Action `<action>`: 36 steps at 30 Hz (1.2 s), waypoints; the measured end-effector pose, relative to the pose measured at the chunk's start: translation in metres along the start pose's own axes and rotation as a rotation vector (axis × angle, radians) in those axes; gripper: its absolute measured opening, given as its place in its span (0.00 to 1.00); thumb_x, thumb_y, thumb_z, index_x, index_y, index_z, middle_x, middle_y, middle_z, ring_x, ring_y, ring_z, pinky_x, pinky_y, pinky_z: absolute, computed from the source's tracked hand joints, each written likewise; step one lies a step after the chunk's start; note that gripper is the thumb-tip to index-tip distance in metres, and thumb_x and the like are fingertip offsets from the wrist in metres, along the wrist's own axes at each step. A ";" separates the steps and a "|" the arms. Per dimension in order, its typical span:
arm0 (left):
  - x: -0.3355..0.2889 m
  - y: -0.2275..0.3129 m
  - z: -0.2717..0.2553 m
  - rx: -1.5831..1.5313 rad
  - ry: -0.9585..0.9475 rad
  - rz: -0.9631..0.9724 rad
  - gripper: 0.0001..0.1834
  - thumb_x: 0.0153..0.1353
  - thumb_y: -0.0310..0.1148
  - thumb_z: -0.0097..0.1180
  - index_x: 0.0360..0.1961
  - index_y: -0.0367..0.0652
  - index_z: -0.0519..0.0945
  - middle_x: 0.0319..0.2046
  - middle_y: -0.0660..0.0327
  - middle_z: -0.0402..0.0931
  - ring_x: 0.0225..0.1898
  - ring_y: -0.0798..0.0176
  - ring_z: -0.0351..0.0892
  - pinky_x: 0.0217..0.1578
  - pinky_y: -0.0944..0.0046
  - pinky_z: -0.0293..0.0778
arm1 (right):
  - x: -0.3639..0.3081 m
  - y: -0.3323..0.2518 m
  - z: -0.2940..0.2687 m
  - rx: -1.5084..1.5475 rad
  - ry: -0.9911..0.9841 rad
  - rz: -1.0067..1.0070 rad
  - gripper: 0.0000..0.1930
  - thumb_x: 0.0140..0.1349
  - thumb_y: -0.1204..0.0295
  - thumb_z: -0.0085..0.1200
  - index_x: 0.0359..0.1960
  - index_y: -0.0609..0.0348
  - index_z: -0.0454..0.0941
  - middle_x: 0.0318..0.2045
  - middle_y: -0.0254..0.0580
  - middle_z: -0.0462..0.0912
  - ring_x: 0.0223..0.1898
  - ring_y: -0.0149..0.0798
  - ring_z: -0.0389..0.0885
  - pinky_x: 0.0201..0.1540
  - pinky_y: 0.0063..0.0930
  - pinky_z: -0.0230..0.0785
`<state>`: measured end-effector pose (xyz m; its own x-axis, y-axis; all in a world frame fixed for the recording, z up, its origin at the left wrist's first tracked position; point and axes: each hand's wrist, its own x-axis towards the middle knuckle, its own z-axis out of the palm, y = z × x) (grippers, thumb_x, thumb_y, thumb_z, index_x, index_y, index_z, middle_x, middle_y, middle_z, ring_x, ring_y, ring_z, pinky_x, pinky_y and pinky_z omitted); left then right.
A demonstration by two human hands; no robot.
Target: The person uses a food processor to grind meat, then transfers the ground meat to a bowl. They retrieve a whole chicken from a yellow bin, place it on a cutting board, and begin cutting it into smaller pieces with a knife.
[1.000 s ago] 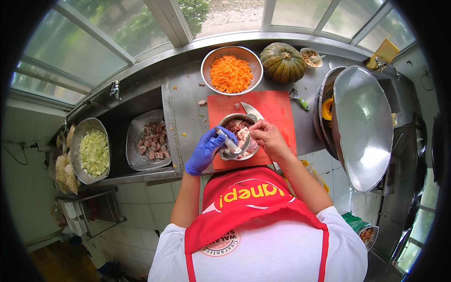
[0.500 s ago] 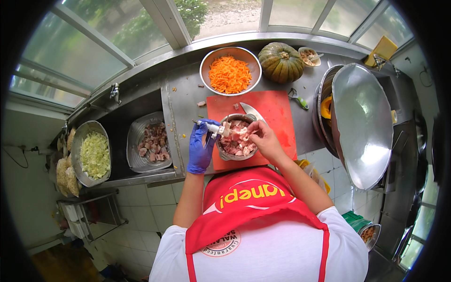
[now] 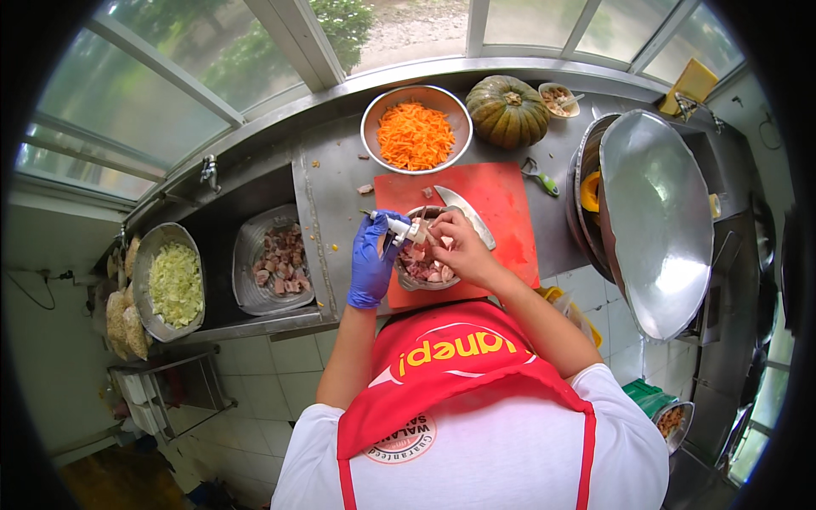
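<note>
My left hand [image 3: 368,263], in a blue glove, is closed around a white jointed tool [image 3: 399,229] whose end reaches over a metal pot [image 3: 398,276]. Raw meat pieces [image 3: 433,272] fill the pot. Bare and reaching in from the right, my right hand [image 3: 459,248] has its fingertips pinched at the tool's end above the meat; what they grip is hidden. Under the pot lies a red cutting board [image 3: 512,204]. A broad-bladed knife [image 3: 469,218] rests on the board, beyond my right hand and beside the pot.
Beyond the board stand a bowl of shredded carrot [image 3: 416,136], a green pumpkin [image 3: 507,112] and a small bowl [image 3: 558,100]. A green-handled peeler [image 3: 541,178] lies right of these. The left sink holds a tray of meat [image 3: 280,262]; chopped cabbage [image 3: 176,285] sits beside it. Large metal pans [image 3: 654,221] stand right.
My left hand has tilted slightly, still holding the white tool. My right hand has moved a little left and nearer the tool's end, uncovering more of the knife.
</note>
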<state>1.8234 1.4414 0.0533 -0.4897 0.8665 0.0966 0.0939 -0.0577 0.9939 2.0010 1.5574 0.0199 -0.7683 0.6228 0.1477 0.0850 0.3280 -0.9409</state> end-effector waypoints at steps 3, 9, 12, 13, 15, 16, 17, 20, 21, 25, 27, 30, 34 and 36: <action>-0.001 -0.002 -0.005 -0.009 -0.009 -0.014 0.15 0.83 0.39 0.43 0.49 0.38 0.77 0.44 0.60 0.79 0.44 0.69 0.80 0.48 0.66 0.79 | 0.000 -0.003 -0.012 0.143 -0.080 0.093 0.05 0.69 0.73 0.59 0.42 0.61 0.80 0.46 0.38 0.74 0.48 0.34 0.76 0.53 0.28 0.71; -0.003 0.005 -0.014 -0.236 -0.140 -0.247 0.06 0.76 0.30 0.55 0.48 0.38 0.76 0.44 0.60 0.79 0.47 0.67 0.79 0.52 0.63 0.78 | 0.010 -0.022 -0.033 0.392 -0.050 0.216 0.07 0.75 0.70 0.56 0.40 0.60 0.79 0.35 0.24 0.75 0.36 0.19 0.72 0.39 0.19 0.68; -0.005 0.007 -0.011 -0.100 -0.205 -0.110 0.06 0.75 0.28 0.57 0.48 0.38 0.76 0.45 0.60 0.79 0.48 0.67 0.79 0.53 0.63 0.78 | 0.012 -0.020 -0.035 0.466 -0.017 0.317 0.06 0.74 0.70 0.57 0.41 0.59 0.80 0.33 0.24 0.78 0.35 0.19 0.73 0.39 0.18 0.68; -0.005 0.005 -0.011 -0.040 -0.213 -0.049 0.07 0.74 0.27 0.58 0.49 0.38 0.76 0.45 0.60 0.79 0.48 0.66 0.79 0.53 0.63 0.78 | 0.011 -0.015 -0.035 0.481 -0.009 0.329 0.06 0.74 0.70 0.57 0.42 0.59 0.81 0.33 0.24 0.79 0.35 0.19 0.74 0.39 0.19 0.69; -0.004 -0.001 -0.012 0.004 -0.219 -0.005 0.08 0.72 0.25 0.59 0.50 0.39 0.76 0.45 0.60 0.79 0.48 0.65 0.79 0.53 0.63 0.77 | 0.011 -0.015 -0.034 0.509 0.009 0.355 0.06 0.74 0.70 0.57 0.42 0.59 0.81 0.34 0.25 0.81 0.35 0.19 0.76 0.40 0.19 0.71; -0.004 -0.003 -0.013 -0.012 -0.219 -0.023 0.09 0.71 0.24 0.60 0.50 0.39 0.77 0.45 0.61 0.79 0.48 0.65 0.79 0.53 0.63 0.77 | 0.010 -0.017 -0.034 0.521 0.024 0.367 0.06 0.74 0.70 0.56 0.42 0.59 0.81 0.34 0.25 0.81 0.36 0.18 0.77 0.40 0.18 0.71; -0.004 -0.002 -0.013 -0.030 -0.219 -0.042 0.10 0.70 0.23 0.61 0.50 0.39 0.77 0.45 0.61 0.79 0.48 0.65 0.79 0.53 0.64 0.77 | 0.009 -0.019 -0.033 0.533 0.038 0.382 0.06 0.75 0.71 0.56 0.42 0.59 0.81 0.35 0.25 0.82 0.36 0.18 0.77 0.40 0.18 0.72; -0.006 0.004 -0.015 0.174 -0.255 0.109 0.12 0.68 0.22 0.62 0.50 0.39 0.77 0.46 0.62 0.79 0.48 0.65 0.79 0.53 0.64 0.77 | 0.006 -0.024 -0.034 0.653 0.064 0.399 0.05 0.75 0.71 0.55 0.43 0.59 0.82 0.36 0.26 0.84 0.36 0.18 0.79 0.41 0.17 0.73; -0.007 0.004 -0.014 0.144 -0.244 0.061 0.12 0.68 0.22 0.62 0.50 0.39 0.77 0.46 0.62 0.79 0.48 0.65 0.79 0.53 0.63 0.77 | 0.006 -0.026 -0.034 0.659 0.065 0.407 0.05 0.75 0.71 0.56 0.43 0.59 0.82 0.35 0.25 0.83 0.36 0.18 0.78 0.41 0.16 0.72; -0.009 -0.014 -0.015 0.135 -0.177 0.034 0.12 0.67 0.23 0.63 0.50 0.39 0.78 0.46 0.63 0.78 0.48 0.64 0.79 0.52 0.63 0.77 | 0.005 -0.034 -0.035 0.664 0.069 0.395 0.06 0.75 0.71 0.56 0.44 0.59 0.82 0.35 0.26 0.84 0.36 0.18 0.79 0.40 0.16 0.72; -0.007 -0.025 -0.014 0.164 -0.142 0.080 0.11 0.68 0.23 0.63 0.50 0.40 0.78 0.46 0.63 0.78 0.47 0.64 0.79 0.51 0.63 0.77 | 0.005 -0.040 -0.037 0.654 0.065 0.369 0.06 0.75 0.71 0.56 0.44 0.59 0.82 0.35 0.26 0.84 0.36 0.18 0.80 0.41 0.16 0.74; -0.006 -0.033 -0.013 -0.102 -0.076 -0.036 0.10 0.72 0.24 0.60 0.51 0.39 0.77 0.46 0.62 0.77 0.46 0.65 0.79 0.52 0.64 0.78 | 0.003 -0.045 -0.040 0.636 0.038 0.334 0.06 0.76 0.70 0.55 0.43 0.59 0.81 0.34 0.25 0.83 0.36 0.18 0.79 0.41 0.16 0.73; -0.006 -0.050 -0.021 -0.141 0.028 -0.085 0.08 0.76 0.31 0.55 0.51 0.40 0.77 0.46 0.61 0.77 0.49 0.63 0.79 0.54 0.61 0.79 | -0.003 -0.055 -0.047 0.702 -0.010 0.370 0.08 0.77 0.67 0.55 0.42 0.58 0.80 0.33 0.24 0.80 0.36 0.18 0.76 0.41 0.17 0.69; -0.014 -0.060 -0.034 -0.042 0.041 -0.041 0.10 0.78 0.35 0.52 0.51 0.41 0.78 0.47 0.60 0.77 0.50 0.62 0.79 0.56 0.59 0.79 | -0.007 -0.068 -0.053 0.694 -0.022 0.385 0.09 0.78 0.65 0.54 0.42 0.57 0.79 0.33 0.23 0.78 0.37 0.19 0.75 0.42 0.18 0.68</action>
<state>1.7951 1.4158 -0.0058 -0.5276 0.8476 0.0570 0.0374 -0.0438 0.9983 2.0341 1.5688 0.0988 -0.7783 0.5857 -0.2262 -0.0619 -0.4301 -0.9007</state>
